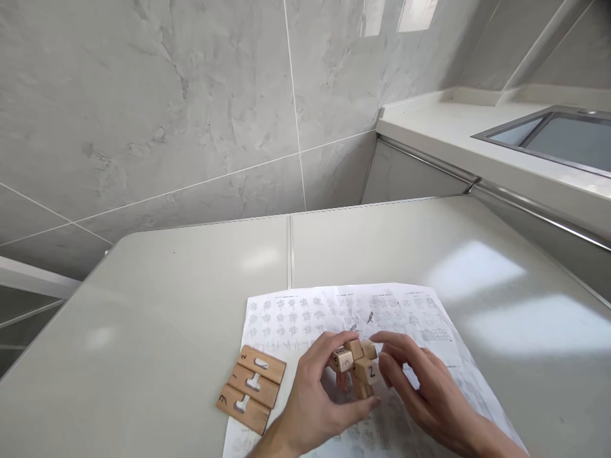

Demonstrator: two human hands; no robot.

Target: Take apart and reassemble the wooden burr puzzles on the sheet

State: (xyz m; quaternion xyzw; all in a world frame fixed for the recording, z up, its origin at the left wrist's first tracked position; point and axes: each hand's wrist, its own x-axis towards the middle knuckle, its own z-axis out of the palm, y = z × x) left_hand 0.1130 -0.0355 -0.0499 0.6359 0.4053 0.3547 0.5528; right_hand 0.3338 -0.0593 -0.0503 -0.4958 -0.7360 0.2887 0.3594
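Observation:
My left hand [317, 388] is closed around a cluster of interlocking wooden puzzle blocks [354, 367], its thumb below and its fingers over the top. Handwritten digits mark some block faces, a 2 among them. To the right, my right hand [424, 381] is bent with its fingers apart, the fingertips right beside the blocks; whether they touch is hard to tell. Three flat wooden pieces [251, 389] with cut-out slots lie side by side left of my left hand, marked 2, 1 and 3. Under the hands is a printed paper sheet [286, 318] with small diagrams.
The pale table [167, 305] has a seam across its middle. Behind it rises a grey marbled wall [191, 95]. At the right stands a white counter [429, 121] with a metal-framed sink [548, 140]. Bright reflections lie on the table's right side.

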